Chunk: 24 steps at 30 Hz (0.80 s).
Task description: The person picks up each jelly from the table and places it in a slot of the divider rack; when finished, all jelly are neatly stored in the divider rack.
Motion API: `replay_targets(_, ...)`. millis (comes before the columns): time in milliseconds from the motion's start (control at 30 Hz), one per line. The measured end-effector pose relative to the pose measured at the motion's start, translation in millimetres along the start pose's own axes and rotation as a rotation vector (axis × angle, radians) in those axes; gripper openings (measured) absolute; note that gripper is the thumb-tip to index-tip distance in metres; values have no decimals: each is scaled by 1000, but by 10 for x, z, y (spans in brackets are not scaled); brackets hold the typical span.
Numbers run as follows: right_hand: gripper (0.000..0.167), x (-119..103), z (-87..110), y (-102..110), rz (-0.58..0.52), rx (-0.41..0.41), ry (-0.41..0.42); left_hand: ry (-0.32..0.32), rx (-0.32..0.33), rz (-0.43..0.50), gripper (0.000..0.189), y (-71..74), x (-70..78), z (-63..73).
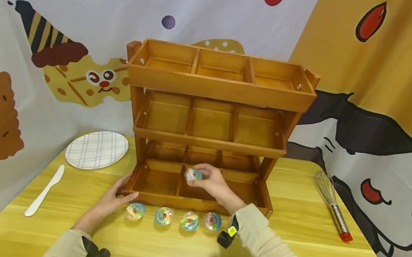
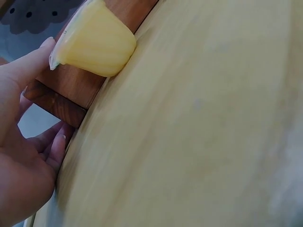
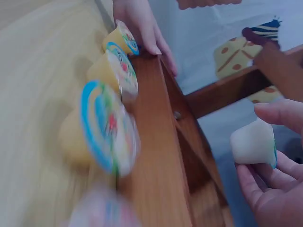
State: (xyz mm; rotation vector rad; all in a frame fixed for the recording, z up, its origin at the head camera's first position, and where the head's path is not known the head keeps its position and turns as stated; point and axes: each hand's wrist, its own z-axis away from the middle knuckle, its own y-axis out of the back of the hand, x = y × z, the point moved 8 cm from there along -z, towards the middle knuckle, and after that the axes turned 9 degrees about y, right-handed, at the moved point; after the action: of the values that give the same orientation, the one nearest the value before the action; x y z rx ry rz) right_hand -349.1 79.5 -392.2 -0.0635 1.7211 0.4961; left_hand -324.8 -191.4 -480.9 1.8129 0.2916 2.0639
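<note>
My right hand (image 1: 215, 184) pinches a small white jelly cup (image 3: 253, 143) between thumb and fingers. In the head view it is over the bottom tier of a wooden three-tier shelf (image 1: 219, 89), by the middle compartment. At that shelf's lower left corner, my left hand (image 1: 110, 199) grips the wood, thumb toward the front and fingers round the side. A row of several jelly cups stands along the front edge, among them a yellow jelly cup (image 2: 97, 40) close to the left thumb and a pink-lidded jelly cup (image 1: 212, 221) at the right end.
On the left of the table (image 1: 155, 254) lie a checked oval plate (image 1: 96, 150) and a white plastic knife (image 1: 44, 191). A whisk (image 1: 332, 204) with a red-tipped handle lies on the right. A printed cloth (image 1: 224, 7) hangs behind the shelf.
</note>
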Motion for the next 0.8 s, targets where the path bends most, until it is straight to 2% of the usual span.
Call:
replay_targets(233,55,107,-428,-644,25,-1,-19,27,-66,0,74,-3,36,35)
replay_targets(433,53,167,-622,-1114,88,-41,-59,24,-55,13,72,51,33,35)
replay_targets(600,54,310,-728,-1200,164,-25,-121,20,-38,8,72,41,81,48)
replay_targets(800,54,425,-791,-1197,145,15,-131,41,-35,5,73,17,56,43)
